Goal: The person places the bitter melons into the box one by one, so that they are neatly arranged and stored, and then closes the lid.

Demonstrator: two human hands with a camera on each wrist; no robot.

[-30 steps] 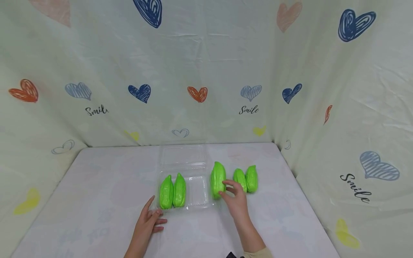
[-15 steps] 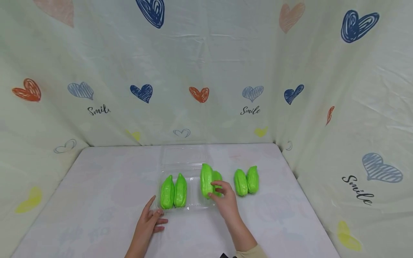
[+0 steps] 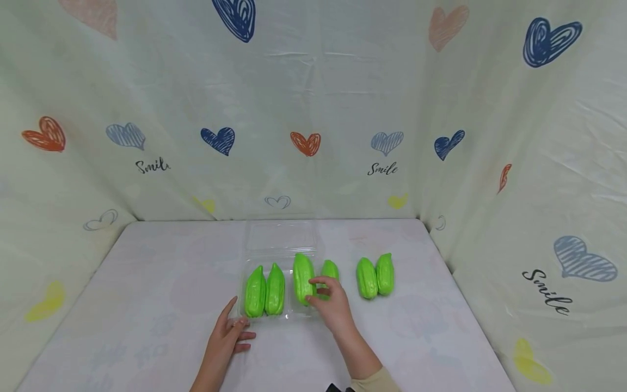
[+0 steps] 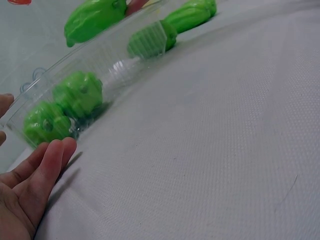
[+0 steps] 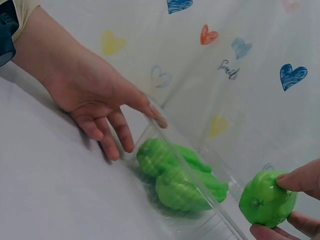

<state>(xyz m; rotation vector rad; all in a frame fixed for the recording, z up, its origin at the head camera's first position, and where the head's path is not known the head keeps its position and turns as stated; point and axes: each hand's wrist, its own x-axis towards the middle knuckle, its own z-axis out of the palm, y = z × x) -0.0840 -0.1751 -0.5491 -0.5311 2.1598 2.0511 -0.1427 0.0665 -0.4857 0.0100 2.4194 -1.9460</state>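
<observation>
At lower left, the left hand [image 3: 222,340], fingers loosely extended, touches the near-left corner of a clear clamshell box [image 3: 294,316]. Inside, on its left, lie two green bitter gourds [image 3: 254,293]. Just right of them, above the box's base, is a third gourd [image 3: 302,277], long axis nearly parallel to theirs. The right hand, the nearer one, pinches its right side, thumb and fingers apart only by its thickness. A fourth gourd [image 3: 330,269] stands partly hidden behind that right hand [image 3: 333,307]; two more gourds [image 3: 367,278] lie farther right.

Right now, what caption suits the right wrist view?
Right hand holds a green gourd-like piece over a clear box; two more visible inside, left hand at its rim.
</observation>
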